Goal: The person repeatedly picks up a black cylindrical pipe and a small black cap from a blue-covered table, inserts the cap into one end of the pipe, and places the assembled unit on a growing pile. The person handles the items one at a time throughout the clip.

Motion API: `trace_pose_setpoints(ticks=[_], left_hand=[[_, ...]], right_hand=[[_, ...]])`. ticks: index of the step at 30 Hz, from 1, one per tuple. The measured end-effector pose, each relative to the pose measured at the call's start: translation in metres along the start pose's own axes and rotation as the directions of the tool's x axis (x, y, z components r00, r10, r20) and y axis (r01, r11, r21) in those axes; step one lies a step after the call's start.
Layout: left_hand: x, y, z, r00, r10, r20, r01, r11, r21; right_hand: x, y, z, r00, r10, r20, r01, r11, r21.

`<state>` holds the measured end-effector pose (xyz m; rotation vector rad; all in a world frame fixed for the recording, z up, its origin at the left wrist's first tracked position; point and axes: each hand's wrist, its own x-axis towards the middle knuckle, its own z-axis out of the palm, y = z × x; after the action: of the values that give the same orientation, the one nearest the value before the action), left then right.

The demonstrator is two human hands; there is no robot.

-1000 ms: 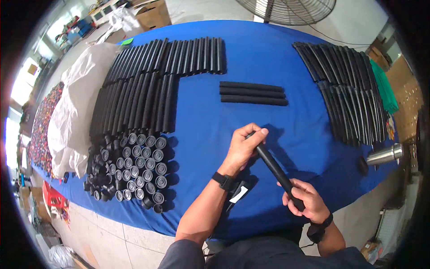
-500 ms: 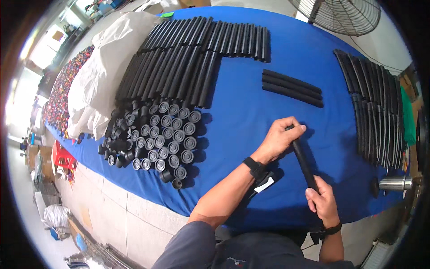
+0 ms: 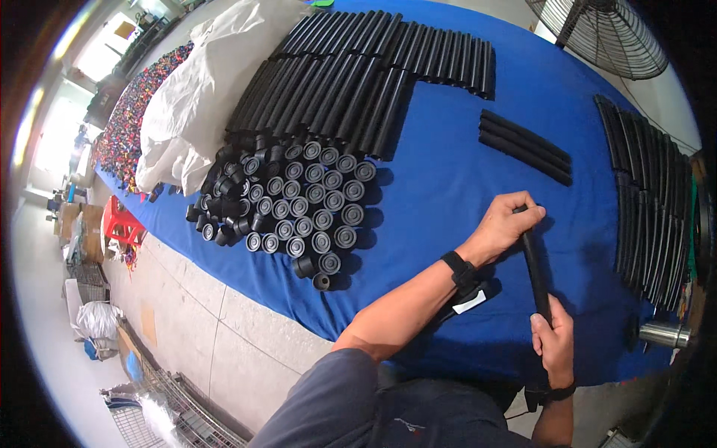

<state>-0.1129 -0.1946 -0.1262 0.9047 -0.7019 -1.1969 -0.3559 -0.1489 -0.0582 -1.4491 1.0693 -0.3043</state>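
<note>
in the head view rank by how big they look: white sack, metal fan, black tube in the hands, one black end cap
1. white sack
2. metal fan, cut off by the rim, so unsure against the sack
3. black tube
4. black end cap

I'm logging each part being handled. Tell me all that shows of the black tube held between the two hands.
The black tube is a slim, straight, matt cylinder, rubbery or foam-like in look. It lies nearly lengthwise away from the person, over the blue-covered table. The left hand closes over its far end; the right hand grips its near end.
</note>
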Motion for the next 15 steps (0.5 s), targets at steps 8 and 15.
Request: trace_pose_setpoints(ticks=[8,15], left_hand=[[0.0,0.009,0.001,1.0,0.014,0.017,-0.016,0.991,0.13],[-0.005,0.014,-0.002,0.988,-0.055,0.141,0.063,0.997,-0.052]], right_hand=[[0.017,0.021,-0.014,0.801,-0.599,0.003,0.486,0.647,-0.587],[-0.006,-0.008,-0.009,0.966,0.099,0.238,-0.212,0.83,0.516]])
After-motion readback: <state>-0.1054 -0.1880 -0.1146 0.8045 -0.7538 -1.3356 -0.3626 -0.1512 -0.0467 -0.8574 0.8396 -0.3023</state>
